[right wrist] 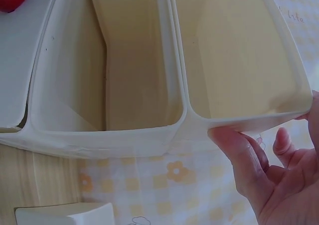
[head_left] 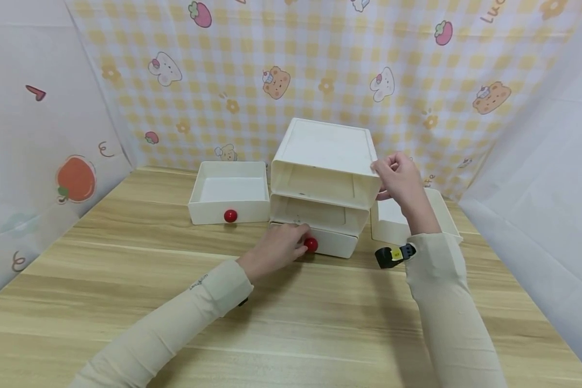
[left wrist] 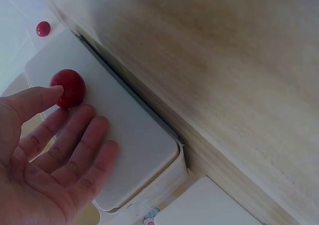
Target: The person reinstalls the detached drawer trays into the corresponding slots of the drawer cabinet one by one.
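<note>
A white three-tier drawer cabinet (head_left: pixel 330 141) stands on the table. Its bottom drawer (head_left: pixel 332 243) sits in the lowest slot, while the two upper slots show their inside walls. My left hand (head_left: pixel 277 249) is at that drawer's round red knob (left wrist: pixel 74 88), thumb on one side and fingertips close against the other. Over at the cabinet's upper right front corner, my right hand (head_left: pixel 399 180) grips the edge. In the right wrist view, the thumb (right wrist: pixel 232 140) lies along the outer wall there; some of the other fingers are partly hidden.
Left of the cabinet lies a pulled-out white drawer (head_left: pixel 208 211) with a red knob. Another white drawer (head_left: pixel 388 230) lies to the right, partly behind the right arm. A checked cloth (head_left: pixel 320 64) hangs behind the wooden table (head_left: pixel 291 328), with white cloth at both sides.
</note>
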Motion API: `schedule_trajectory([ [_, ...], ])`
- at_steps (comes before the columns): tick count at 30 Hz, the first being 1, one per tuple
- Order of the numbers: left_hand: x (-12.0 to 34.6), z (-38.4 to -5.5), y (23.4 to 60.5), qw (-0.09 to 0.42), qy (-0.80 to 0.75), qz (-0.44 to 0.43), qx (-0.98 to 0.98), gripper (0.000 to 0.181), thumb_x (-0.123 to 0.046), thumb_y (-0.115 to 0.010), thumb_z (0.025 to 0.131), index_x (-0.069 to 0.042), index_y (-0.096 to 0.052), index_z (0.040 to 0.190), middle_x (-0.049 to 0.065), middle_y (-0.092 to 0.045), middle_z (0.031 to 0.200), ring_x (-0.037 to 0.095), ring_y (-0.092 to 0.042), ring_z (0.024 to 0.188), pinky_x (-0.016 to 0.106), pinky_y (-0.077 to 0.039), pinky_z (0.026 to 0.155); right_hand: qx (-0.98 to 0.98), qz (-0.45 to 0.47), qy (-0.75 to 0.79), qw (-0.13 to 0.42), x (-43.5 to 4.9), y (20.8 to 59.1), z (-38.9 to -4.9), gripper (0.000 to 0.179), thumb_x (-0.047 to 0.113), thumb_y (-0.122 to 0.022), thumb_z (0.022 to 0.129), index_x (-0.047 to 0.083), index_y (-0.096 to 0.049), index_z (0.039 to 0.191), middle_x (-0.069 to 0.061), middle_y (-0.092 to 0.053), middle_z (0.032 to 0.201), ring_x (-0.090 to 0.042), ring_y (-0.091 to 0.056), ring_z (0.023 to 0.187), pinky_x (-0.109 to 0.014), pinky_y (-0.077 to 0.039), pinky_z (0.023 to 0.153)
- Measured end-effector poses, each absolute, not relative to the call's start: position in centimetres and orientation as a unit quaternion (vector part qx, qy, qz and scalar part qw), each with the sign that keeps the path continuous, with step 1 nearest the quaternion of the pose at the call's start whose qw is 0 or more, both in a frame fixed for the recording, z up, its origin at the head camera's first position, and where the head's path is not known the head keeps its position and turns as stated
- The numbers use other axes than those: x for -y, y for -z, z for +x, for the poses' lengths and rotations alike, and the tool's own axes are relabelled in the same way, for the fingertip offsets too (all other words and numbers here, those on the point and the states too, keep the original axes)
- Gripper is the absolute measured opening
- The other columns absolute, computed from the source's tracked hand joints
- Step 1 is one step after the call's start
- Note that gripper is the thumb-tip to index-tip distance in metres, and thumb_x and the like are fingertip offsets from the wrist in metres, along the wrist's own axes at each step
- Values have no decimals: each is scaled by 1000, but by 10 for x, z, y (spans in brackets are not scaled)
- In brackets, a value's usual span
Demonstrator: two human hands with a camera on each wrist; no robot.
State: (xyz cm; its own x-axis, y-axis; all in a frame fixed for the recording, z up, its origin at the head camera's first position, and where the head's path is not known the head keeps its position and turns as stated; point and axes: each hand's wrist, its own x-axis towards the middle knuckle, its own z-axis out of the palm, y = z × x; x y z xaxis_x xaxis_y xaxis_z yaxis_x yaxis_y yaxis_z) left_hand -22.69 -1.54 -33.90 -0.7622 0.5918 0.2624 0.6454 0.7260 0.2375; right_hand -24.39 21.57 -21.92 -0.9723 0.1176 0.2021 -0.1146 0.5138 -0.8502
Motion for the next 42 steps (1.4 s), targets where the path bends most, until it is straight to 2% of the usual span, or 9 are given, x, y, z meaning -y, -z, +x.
schedule_trajectory([
  [14,15,-226,338,82,146,-333,928,20,-19,-65,87,-7,-61,103,0,-62,80,10,-54,67,22,-47,62,865,-6,-487,122,-215,215,-246,18,22,-49,89,5,-43,91,-9,-49,89,-11,-60,49,-25,-55,51],
  [25,14,-228,338,70,152,-327,930,23,-19,-65,87,-8,-61,107,0,-62,83,11,-53,69,21,-47,63,861,-15,-495,115,-216,213,-246,20,22,-51,87,6,-42,92,-10,-49,90,-12,-62,50,-26,-56,52],
  [34,13,-230,339,73,151,-328,930,21,-19,-64,87,-8,-61,105,0,-61,80,10,-51,66,20,-44,59,859,-18,-502,100,-215,215,-245,36,34,-49,88,3,-45,106,-11,-48,105,-12,-60,57,-27,-56,56],
  [42,11,-229,338,81,142,-325,932,19,-19,-65,87,-9,-62,103,-1,-60,76,10,-51,64,20,-44,57,860,-14,-506,69,-218,217,-245,50,42,-51,90,-1,-43,115,-18,-48,115,-11,-63,58,-29,-57,57],
])
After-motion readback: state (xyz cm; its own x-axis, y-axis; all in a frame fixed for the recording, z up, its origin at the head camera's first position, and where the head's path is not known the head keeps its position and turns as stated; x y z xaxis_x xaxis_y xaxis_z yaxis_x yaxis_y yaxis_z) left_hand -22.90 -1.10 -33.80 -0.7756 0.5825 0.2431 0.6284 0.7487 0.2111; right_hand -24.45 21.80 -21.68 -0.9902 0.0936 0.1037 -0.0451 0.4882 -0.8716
